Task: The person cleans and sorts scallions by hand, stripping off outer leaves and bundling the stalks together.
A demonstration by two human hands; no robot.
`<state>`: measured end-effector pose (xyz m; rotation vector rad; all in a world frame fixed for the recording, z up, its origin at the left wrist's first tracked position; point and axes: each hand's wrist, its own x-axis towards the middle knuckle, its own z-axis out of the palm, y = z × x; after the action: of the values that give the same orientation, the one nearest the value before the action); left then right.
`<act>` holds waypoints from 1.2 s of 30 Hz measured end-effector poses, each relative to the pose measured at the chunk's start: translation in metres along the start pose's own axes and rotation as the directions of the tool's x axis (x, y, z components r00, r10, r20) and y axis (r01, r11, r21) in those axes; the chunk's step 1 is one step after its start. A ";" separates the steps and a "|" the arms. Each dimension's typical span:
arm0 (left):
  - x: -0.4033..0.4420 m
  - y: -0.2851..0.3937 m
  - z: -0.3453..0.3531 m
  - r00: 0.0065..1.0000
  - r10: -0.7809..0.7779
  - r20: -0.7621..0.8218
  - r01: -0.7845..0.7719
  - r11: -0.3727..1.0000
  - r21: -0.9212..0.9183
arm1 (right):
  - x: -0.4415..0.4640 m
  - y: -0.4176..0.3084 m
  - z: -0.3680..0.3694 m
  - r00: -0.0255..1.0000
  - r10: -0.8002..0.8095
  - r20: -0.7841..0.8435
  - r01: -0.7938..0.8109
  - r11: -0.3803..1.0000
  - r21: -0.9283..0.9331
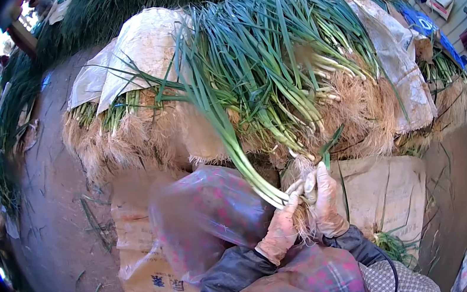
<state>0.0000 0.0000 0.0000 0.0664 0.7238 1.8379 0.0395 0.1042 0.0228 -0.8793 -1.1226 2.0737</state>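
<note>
At 5 o'clock, left hand (280,232) clasps green onions (237,156), leaves toward 11; right hand (328,207) closes narrowly alongside, contents unclear. Apparent step: root-end handling, calling for steady left support.

Ahead of the fingers (325,188) lies the onion pile (255,47), roots toward them, between a left sheet (145,48) and a right sheet (397,57). One sack (147,271) lies left of the fingers, another sack (385,181) right.
</note>
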 end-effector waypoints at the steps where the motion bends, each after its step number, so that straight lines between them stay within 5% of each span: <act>1: 0.002 0.001 0.000 0.999 -0.029 -0.019 0.027 0.996 -0.090 | 0.008 -0.003 -0.008 0.994 0.016 -0.104 -0.015 1.000 0.006; 2: 0.004 0.000 -0.002 0.998 -0.059 -0.039 0.051 0.982 -0.179 | 0.016 -0.005 -0.018 0.978 0.036 -0.204 -0.034 0.999 0.014; 3: -0.012 0.009 -0.016 0.998 -0.038 -0.045 0.037 0.999 -0.031 | 0.018 0.003 -0.018 0.981 0.023 -0.192 0.024 0.970 0.240; 5: -0.011 0.009 0.021 0.994 -0.005 0.106 0.003 1.000 0.018 | 0.034 -0.022 -0.035 0.974 -0.053 -0.222 0.099 0.974 0.204; 6: -0.012 0.014 0.035 0.955 0.200 0.220 -0.238 0.958 0.159 | 0.040 -0.034 -0.034 0.976 -0.052 -0.212 0.093 0.977 0.189; 8: -0.016 0.037 0.021 0.934 0.276 0.226 -0.326 0.918 0.225 | 0.058 -0.042 -0.021 0.877 -0.426 -0.220 0.422 0.904 -0.067; 9: -0.019 0.045 0.016 0.909 0.347 0.233 -0.401 0.879 0.257 | 0.073 -0.058 -0.053 0.860 -0.378 -0.343 0.390 0.920 -0.038; 11: -0.026 0.058 0.004 0.961 0.277 0.021 -0.277 0.961 -0.027 | 0.103 -0.089 -0.114 0.778 -0.262 -0.571 0.348 0.936 0.044; 13: -0.018 0.047 -0.008 0.975 0.175 -0.136 -0.177 0.984 0.003 | 0.086 -0.092 -0.053 0.881 -0.362 -0.304 0.167 0.840 -0.517; 14: -0.011 0.040 -0.012 0.953 0.195 -0.230 -0.172 0.978 0.116 | 0.090 -0.062 -0.038 0.919 -0.389 0.057 0.241 0.444 -0.863; 15: -0.012 0.037 -0.009 0.952 0.190 -0.240 -0.168 0.980 0.108 | 0.095 -0.032 -0.023 0.836 -0.365 0.410 0.420 -0.055 -0.906; 16: -0.012 0.037 -0.008 0.961 0.141 -0.236 -0.129 0.989 0.067 | 0.085 -0.026 0.011 0.901 -0.123 0.416 0.331 -0.424 -0.843; 17: -0.013 0.035 -0.007 0.969 0.091 -0.232 -0.088 0.996 0.024 | 0.108 0.006 -0.003 0.765 -0.176 0.620 0.445 -0.552 -0.705; 19: -0.013 0.032 -0.013 0.971 0.053 -0.235 -0.054 0.999 0.001 | 0.134 0.027 0.013 0.772 -0.065 0.632 0.498 -0.555 -0.666; 21: -0.011 0.036 -0.022 0.970 0.041 -0.238 -0.044 0.999 -0.007 | 0.139 0.007 0.039 0.913 0.088 0.398 0.392 -0.458 -0.798; 22: -0.007 0.036 -0.024 0.962 0.138 -0.235 -0.130 0.990 0.047 | 0.125 -0.032 0.052 0.937 0.105 0.332 0.348 -0.268 -0.898; 23: -0.002 0.034 -0.022 0.945 0.233 -0.229 -0.218 0.972 0.091 | 0.124 -0.049 0.040 0.910 -0.061 0.409 0.405 -0.069 -0.912; 25: 0.007 0.037 -0.012 0.946 0.233 -0.225 -0.238 0.971 0.008 | 0.093 -0.116 0.063 0.970 0.115 0.213 0.129 0.501 -0.856; 28: 0.027 0.040 0.003 0.997 0.078 -0.014 -0.079 0.962 -0.261 | 0.082 -0.123 0.055 0.965 0.107 0.239 0.130 0.596 -0.793; 31: 0.037 0.029 0.014 0.993 -0.092 -0.080 0.063 0.947 -0.315 | 0.085 -0.093 0.042 0.980 0.048 0.190 0.092 0.743 -0.663; 33: 0.036 0.023 0.012 0.994 -0.081 -0.070 0.056 0.952 -0.301 | 0.088 -0.065 0.037 0.945 -0.236 0.225 0.304 0.386 -0.871; 34: 0.034 0.022 0.013 0.995 -0.057 -0.083 0.032 0.960 -0.278 | 0.095 -0.050 0.025 0.824 -0.360 0.437 0.442 -0.075 -0.894; 35: 0.032 0.020 0.013 0.995 -0.032 -0.095 0.006 0.966 -0.257 | 0.096 -0.036 0.012 0.827 -0.358 0.434 0.440 -0.070 -0.895; 36: 0.039 0.007 -0.002 0.995 -0.017 -0.099 -0.003 0.981 -0.195 | 0.094 -0.029 0.008 0.742 -0.358 0.567 0.521 -0.225 -0.823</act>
<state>-0.0225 0.0319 -0.0096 -0.1567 0.6080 1.9071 -0.0161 0.1851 0.0264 -0.6227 -2.6277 0.2790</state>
